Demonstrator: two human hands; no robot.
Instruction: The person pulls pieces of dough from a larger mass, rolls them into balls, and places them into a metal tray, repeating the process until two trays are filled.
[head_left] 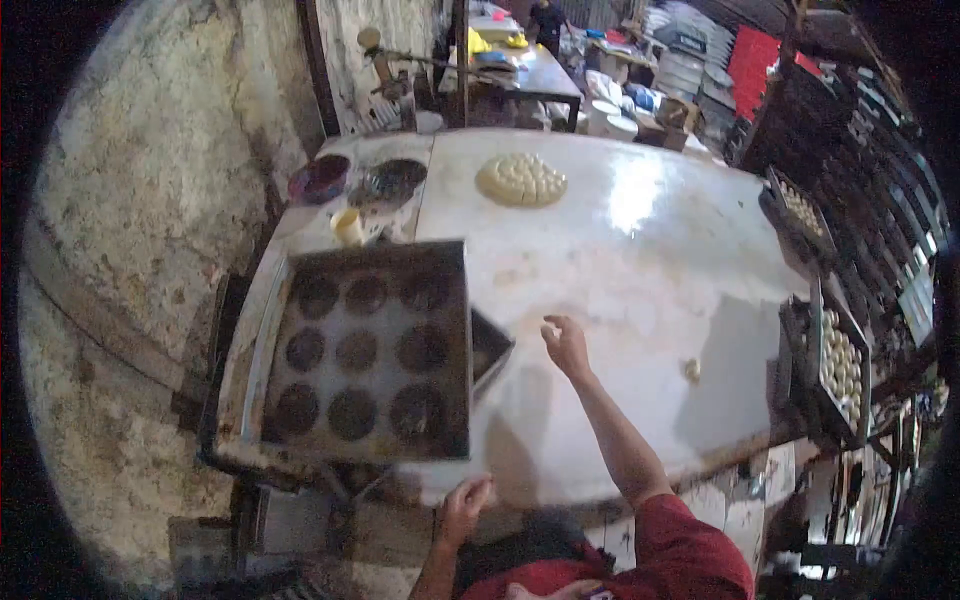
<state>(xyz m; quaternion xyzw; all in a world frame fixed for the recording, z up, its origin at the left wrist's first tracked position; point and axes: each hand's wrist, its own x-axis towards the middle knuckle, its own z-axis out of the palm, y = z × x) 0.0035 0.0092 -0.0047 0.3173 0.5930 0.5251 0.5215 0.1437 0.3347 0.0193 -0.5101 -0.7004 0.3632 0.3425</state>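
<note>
My right hand hovers over the middle of the pale worktable, its thumb and fingers slightly apart with nothing visible between them. Near the table's front edge is my left hand, fingers loosely bent and holding nothing that I can see. To the left of both hands sits a square metal baking tray marked with several dark round patches. Part of another dark tray sticks out beneath it. A small piece of dough lies to the right of my right hand. Farther back rests a round slab of dough, divided into pieces.
Trays of dough balls stand along the right edge. At the back left are a reddish bowl, a dark bowl and a yellowish cup. Another person stands beyond a second table. A stained wall borders the left.
</note>
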